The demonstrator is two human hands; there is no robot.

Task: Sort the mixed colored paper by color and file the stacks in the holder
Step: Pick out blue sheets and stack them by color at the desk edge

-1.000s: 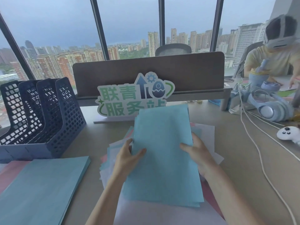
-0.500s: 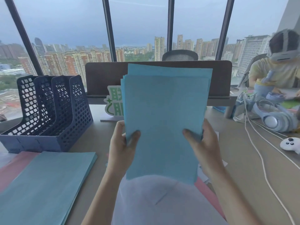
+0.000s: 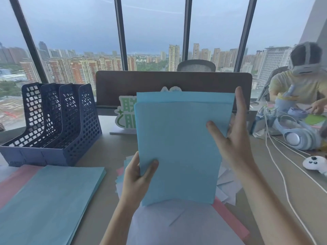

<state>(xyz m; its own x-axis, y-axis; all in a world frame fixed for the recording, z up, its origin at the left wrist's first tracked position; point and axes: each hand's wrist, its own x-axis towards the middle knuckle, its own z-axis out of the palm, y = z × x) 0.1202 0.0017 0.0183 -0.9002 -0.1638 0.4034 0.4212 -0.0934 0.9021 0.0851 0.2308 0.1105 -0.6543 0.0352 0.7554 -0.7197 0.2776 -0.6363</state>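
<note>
A bundle of light blue sheets (image 3: 178,144) stands upright in front of me, above the mixed paper pile (image 3: 177,223) of white, pink and blue sheets on the desk. My left hand (image 3: 137,175) pinches the bundle's lower left corner, thumb on the front. My right hand (image 3: 233,137) lies flat against the bundle's right edge with straight fingers, thumb across the front. A sorted blue stack (image 3: 47,204) lies at the left on pink paper (image 3: 14,183). The dark blue mesh file holder (image 3: 53,124) stands behind it with nothing visible in its slots.
A green and white sign (image 3: 125,114) stands before a brown desk divider (image 3: 173,82). At the right are white cables (image 3: 283,175), blue headphones (image 3: 299,137), a white controller (image 3: 315,163) and another person (image 3: 300,82) working.
The blue bundle was lifted off the desk pile and raised upright. My right hand let go of its grip and now lies flat along the right edge; my left hand slid down to the corner.
</note>
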